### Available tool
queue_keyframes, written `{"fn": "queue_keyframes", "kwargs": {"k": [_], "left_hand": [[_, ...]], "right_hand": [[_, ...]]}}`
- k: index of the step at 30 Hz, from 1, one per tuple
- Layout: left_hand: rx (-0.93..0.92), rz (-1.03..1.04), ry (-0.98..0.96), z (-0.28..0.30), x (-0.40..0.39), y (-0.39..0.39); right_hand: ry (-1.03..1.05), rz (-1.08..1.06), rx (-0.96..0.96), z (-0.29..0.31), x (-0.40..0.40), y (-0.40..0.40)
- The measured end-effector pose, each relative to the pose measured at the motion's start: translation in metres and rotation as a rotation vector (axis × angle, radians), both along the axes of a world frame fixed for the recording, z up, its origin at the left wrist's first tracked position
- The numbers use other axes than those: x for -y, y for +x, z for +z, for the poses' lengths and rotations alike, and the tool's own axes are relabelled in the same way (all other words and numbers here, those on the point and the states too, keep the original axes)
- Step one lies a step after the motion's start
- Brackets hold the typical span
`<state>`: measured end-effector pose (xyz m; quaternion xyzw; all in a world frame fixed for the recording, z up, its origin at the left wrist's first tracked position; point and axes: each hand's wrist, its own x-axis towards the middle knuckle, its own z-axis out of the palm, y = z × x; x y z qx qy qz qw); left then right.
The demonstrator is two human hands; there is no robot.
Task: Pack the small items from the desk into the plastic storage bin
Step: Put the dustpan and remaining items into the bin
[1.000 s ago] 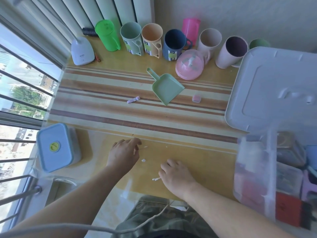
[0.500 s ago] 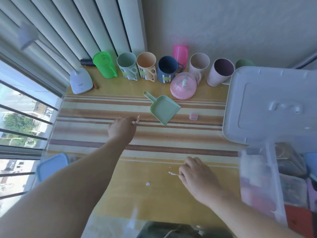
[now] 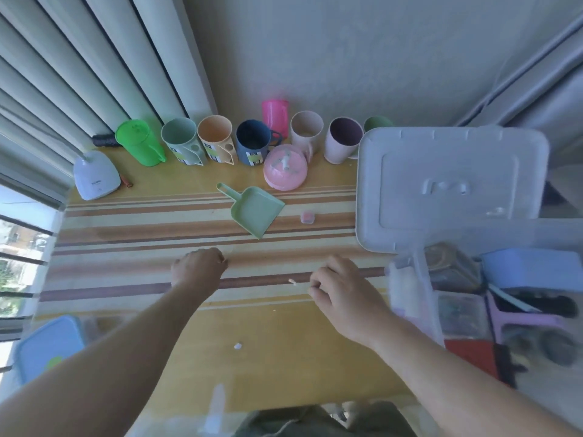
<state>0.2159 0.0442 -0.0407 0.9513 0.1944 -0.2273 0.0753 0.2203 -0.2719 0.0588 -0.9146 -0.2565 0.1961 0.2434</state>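
The clear plastic storage bin (image 3: 422, 279) stood open at the desk's right edge, holding assorted items. A small pink box (image 3: 307, 217) lay beside the green dustpan (image 3: 257, 211).

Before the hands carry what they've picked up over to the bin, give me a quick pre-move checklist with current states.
1. Bin open: ok. The lid is off, lying behind the plastic storage bin.
2. Right hand load: ok. It pinches a cotton swab between the fingertips.
3. Left hand load: cannot tell. It is closed in a fist; nothing shows from it.
4. Path to the bin: ok. Only bare desk lies between the hands and the bin's near wall.
5. Room in the bin: cannot tell. It already holds several items, and the image is blurred there.
6. Items left on the desk: not ok. A white scrap, a small pink box and a green dustpan remain.
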Motion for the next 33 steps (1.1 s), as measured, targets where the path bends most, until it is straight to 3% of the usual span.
{"fn": "queue_keyframes", "kwargs": {"k": [5, 10, 14, 17, 23, 27, 33], "left_hand": [[0.214, -0.084, -0.364, 0.060, 0.092, 0.000], [0.430, -0.318, -0.477, 0.126, 0.205, 0.019], [0.515, -0.544, -0.507, 0.157, 0.291, 0.028], [0.511, -0.691, -0.414, 0.162, 0.348, 0.026], [0.416, -0.725, -0.236, 0.152, 0.410, 0.010], [0.301, -0.686, -0.195, 0.146, 0.427, 0.000], [0.164, -0.605, -0.294, 0.145, 0.455, -0.006]], "right_hand": [[0.149, -0.163, 0.208, 0.061, 0.076, 0.025], [-0.161, -0.294, 0.220, 0.058, 0.200, 0.039], [-0.244, -0.251, 0.168, 0.040, 0.268, 0.021], [-0.258, -0.128, 0.089, 0.023, 0.293, -0.002], [-0.324, 0.113, 0.014, -0.003, 0.298, -0.036], [-0.283, 0.073, -0.004, 0.000, 0.311, -0.018], [-0.035, -0.149, -0.029, 0.025, 0.366, 0.002]]}}
